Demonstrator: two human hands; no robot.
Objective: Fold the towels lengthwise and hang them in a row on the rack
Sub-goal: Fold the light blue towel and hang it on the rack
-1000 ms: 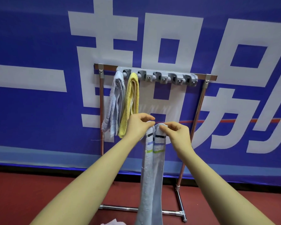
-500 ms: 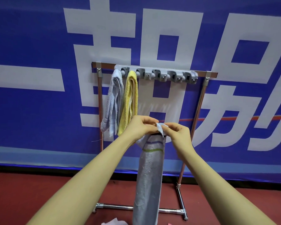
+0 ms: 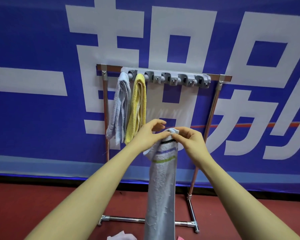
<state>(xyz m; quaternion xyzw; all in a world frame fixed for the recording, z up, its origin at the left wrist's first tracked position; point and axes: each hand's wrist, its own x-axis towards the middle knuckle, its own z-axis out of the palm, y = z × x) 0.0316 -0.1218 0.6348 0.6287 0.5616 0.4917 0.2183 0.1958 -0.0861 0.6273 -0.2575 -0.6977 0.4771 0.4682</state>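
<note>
Since 1.0 s ago the striped towel (image 3: 163, 179) went from 2 side-by-side panels to 1 narrow folded strip, and both hands closed in on its top end.

Head view: left hand (image 3: 150, 134) pinches the towel's top edge, thumb and fingers together on the cloth, index finger lifted clear. Right hand (image 3: 189, 141) pinches the same top corner from the other side, grip clamped on the fabric. Hands nearly touch at the towel top. Towel hangs straight down between the forearms, black, purple and green stripes near the top, lower end out of frame.

Rack (image 3: 215, 104) stands behind the hands against a blue banner (image 3: 33, 49) with white characters. Grey hook bar (image 3: 171, 77) sits on its top rail. 2 towels hang at the left end: grey towel (image 3: 119, 108), yellow towel (image 3: 137, 108) just beside it, touching. Held towel is below the hook bar, not on it.

Red floor (image 3: 24, 205). Pale cloth (image 3: 121, 236) at the bottom edge, mostly cut off.
</note>
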